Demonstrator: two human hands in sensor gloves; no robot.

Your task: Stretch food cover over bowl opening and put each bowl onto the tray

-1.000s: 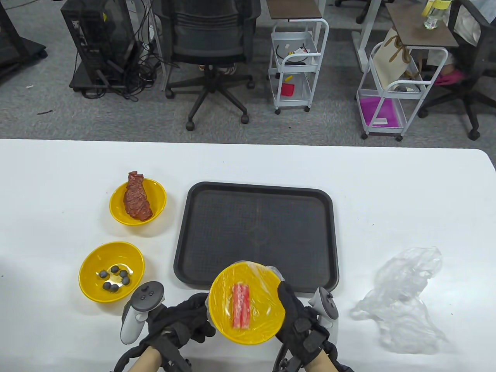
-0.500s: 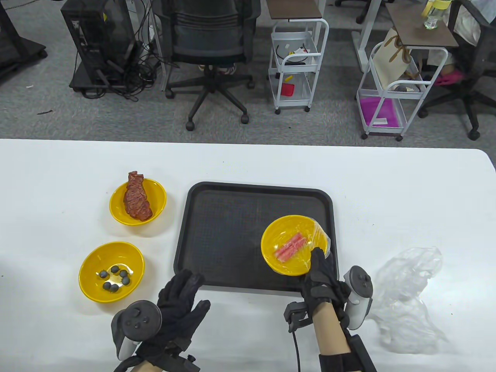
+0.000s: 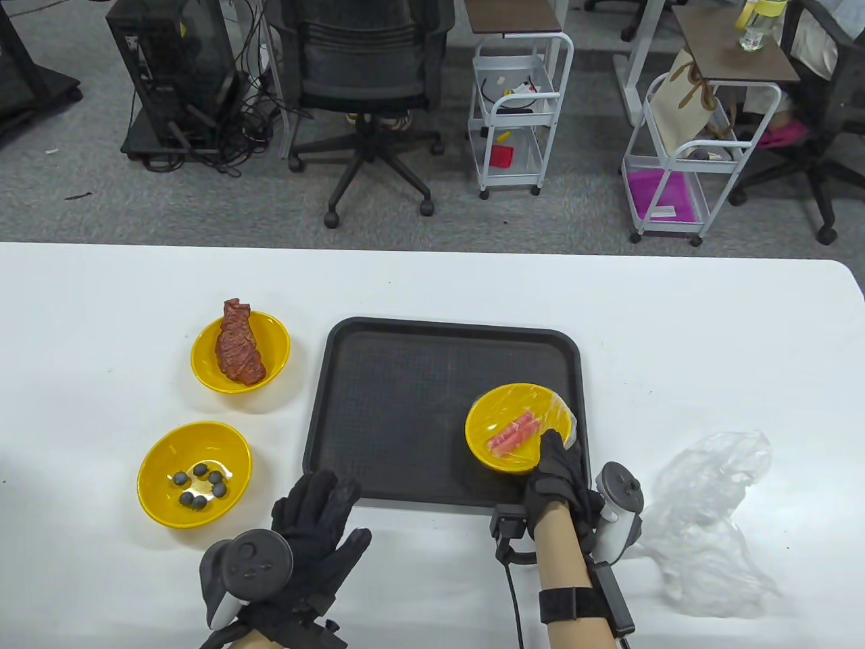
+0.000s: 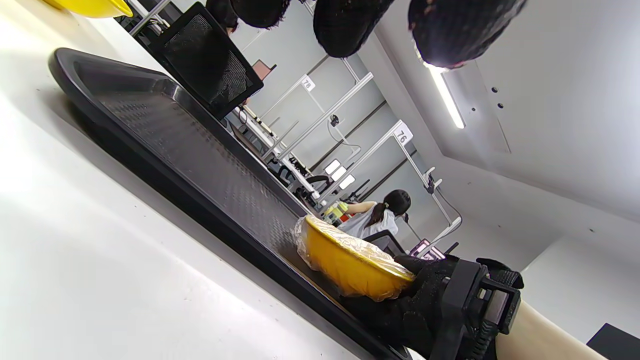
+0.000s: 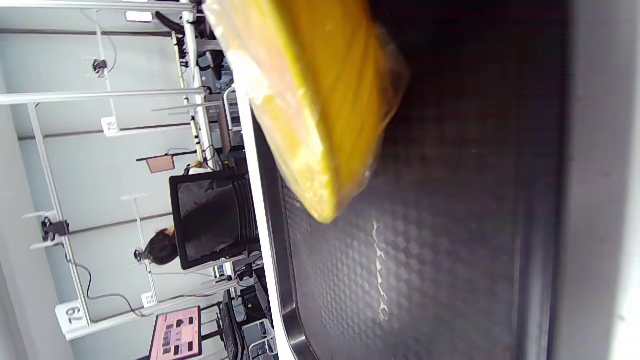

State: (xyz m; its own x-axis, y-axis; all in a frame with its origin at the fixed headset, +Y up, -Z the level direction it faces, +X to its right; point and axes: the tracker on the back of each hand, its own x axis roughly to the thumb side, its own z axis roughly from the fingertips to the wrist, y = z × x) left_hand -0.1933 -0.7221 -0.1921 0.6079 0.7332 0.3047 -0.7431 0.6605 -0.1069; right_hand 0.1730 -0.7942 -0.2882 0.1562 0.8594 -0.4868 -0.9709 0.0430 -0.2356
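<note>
The left hand (image 3: 314,534) hovers palm-down over the surface (image 3: 432,581) before the tray (image 3: 405,412), fingers (image 3: 317,497) spread straight, holding nothing. The right hand (image 3: 557,476) reaches onto the tray's right near corner, fingers curled on the near rim of the covered yellow bowl (image 3: 517,429), which is on the tray.

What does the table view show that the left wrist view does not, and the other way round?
Only the table view: the meat bowl, the bowl of dark balls, the loose plastic covers, and the left hand whole.

Only the left wrist view: the covered bowl's side wall, wrapped in film.

Both: the tray, the covered bowl and the right hand at its rim.
</note>
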